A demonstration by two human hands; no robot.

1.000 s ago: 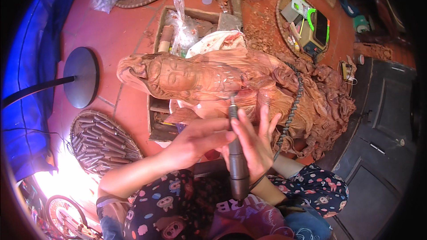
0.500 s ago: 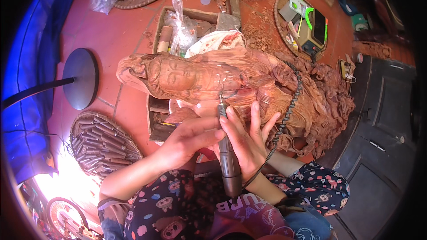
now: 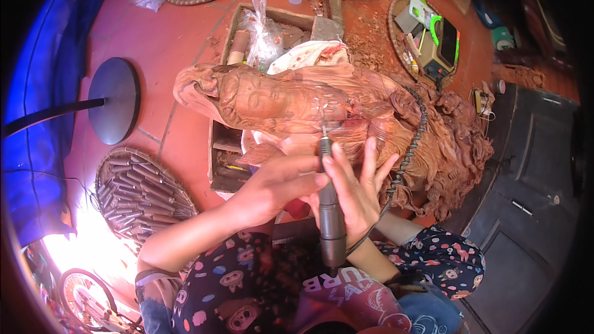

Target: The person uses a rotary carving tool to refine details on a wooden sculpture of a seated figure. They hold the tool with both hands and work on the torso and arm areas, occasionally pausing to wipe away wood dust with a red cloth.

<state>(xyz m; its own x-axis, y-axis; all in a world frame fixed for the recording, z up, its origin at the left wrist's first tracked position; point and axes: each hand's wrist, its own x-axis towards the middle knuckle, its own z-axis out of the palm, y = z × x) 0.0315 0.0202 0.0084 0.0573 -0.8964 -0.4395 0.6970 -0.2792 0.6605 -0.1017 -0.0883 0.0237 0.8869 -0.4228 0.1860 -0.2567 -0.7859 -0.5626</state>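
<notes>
A carved wooden statue (image 3: 356,111) of a robed figure lies on its back across my front, head to the left and a rough, ornate base to the right. My right hand (image 3: 356,201) grips a dark rotary carving tool (image 3: 332,226), with its other fingers stretched out toward the carving. From the left, my left hand (image 3: 278,182) closes in on the tool's slim front part, thumb and fingers against it. The tool's thin metal bit (image 3: 325,130) points away from me and meets the statue's chest area; exact contact is too small to tell.
Under the statue's head end stands a wooden box (image 3: 221,176) with plastic bags and cloth. Left of it are a basket (image 3: 192,195) of chisel-like tools and a round black lamp base (image 3: 117,102). A coiled cable (image 3: 411,148) crosses the statue. Dark wooden panels (image 3: 538,192) stand right.
The whole view has shifted a little, so the statue's head, the tool and both hands appear slightly farther right. My grip on the tool looks the same.
</notes>
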